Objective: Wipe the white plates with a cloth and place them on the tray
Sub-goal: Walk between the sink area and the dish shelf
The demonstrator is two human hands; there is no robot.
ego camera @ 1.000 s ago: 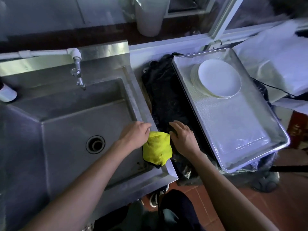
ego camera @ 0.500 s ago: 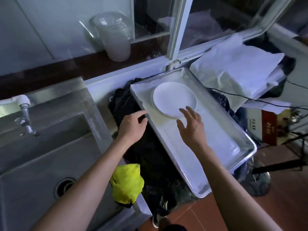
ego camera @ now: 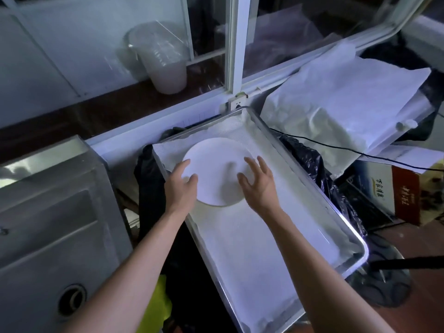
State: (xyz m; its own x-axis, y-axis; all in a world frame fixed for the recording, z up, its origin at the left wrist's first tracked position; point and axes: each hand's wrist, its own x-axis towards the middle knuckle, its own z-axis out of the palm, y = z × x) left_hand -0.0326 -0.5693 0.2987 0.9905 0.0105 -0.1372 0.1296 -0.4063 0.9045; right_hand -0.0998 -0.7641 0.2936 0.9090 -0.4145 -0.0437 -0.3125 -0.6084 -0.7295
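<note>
Both hands at plate stack on tray

Sink point(ego camera: 55, 227) far left, yellow cloth point(ego camera: 157, 306) on its edge. Left hand point(ego camera: 180, 186), fingers loose, at left rim of white plates point(ego camera: 216, 174). Right hand point(ego camera: 260, 186) spread open at right rim. Plates at tray point(ego camera: 312, 227) far end.

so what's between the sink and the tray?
Head view: black plastic sheeting fills the gap between sink and tray; the yellow cloth lies at its near end.
</note>
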